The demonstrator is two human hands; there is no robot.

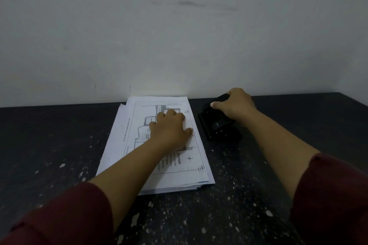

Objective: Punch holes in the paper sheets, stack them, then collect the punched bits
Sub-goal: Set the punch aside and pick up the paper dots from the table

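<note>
Pressing limp, slippery paper sheets [159, 165] with your left hand [170, 127], fingers loosely curled; right hand [235, 105] fingers clamp the rigid, heavier hole punch [219, 125] at the surface's far edge.

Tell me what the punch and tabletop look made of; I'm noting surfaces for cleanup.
Punch: black, matte with a slight sheen, probably painted metal or plastic; the dim light leaves that open. Tabletop: dark and hard with scattered pale flecks, like terrazzo or speckled stone, possibly laminate imitating it.
</note>
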